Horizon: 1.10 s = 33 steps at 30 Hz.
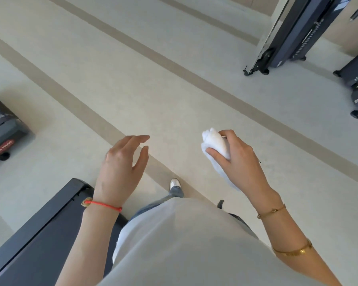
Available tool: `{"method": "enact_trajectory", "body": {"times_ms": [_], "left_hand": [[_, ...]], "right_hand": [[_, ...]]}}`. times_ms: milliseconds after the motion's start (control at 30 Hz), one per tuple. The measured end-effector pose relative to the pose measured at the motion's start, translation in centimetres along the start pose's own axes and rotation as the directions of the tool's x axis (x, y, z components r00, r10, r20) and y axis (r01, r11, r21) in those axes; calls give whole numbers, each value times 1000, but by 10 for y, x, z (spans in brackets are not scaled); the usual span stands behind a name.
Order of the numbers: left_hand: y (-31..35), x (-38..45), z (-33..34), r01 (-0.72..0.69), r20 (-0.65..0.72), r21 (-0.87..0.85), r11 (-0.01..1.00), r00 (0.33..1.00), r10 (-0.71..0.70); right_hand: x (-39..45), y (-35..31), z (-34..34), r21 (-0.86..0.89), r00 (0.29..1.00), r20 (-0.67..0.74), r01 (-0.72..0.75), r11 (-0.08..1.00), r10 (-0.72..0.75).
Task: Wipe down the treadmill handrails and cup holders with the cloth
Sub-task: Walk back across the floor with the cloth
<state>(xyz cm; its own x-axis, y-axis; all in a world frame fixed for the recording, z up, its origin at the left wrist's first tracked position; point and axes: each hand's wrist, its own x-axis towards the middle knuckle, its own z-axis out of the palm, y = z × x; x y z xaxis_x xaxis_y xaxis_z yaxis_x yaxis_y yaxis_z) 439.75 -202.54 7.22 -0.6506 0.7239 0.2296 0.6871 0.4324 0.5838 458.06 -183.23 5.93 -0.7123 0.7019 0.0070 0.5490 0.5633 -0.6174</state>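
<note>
My right hand (238, 159) grips a bunched white cloth (214, 144), held in the air above the pale floor at centre right. My left hand (122, 162) hangs in the air at centre left, fingers relaxed and spread, holding nothing. A dark treadmill deck end (39, 234) lies at the lower left, just beside my left wrist. No handrail or cup holder shows in this view.
Another treadmill end (2, 133) with a red label sits at the left edge. Dark gym machines (293, 38) stand at the upper right and right edge. The pale floor (153, 79) has tan stripes running diagonally. My foot (175, 185) shows below, between my arms.
</note>
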Motion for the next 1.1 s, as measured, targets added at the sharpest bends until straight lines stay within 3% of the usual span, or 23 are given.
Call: {"method": "enact_trajectory", "body": {"times_ms": [600,1100], "left_hand": [[-106,324,26,168,-26,29,985,986,-168],[-205,630,6,327,-254,44,944,918,-306]], "right_hand": [[373,-30,41,63,996,57,65,996,-69],[753,-111,78,61,930,190,308,950,-314]]}}
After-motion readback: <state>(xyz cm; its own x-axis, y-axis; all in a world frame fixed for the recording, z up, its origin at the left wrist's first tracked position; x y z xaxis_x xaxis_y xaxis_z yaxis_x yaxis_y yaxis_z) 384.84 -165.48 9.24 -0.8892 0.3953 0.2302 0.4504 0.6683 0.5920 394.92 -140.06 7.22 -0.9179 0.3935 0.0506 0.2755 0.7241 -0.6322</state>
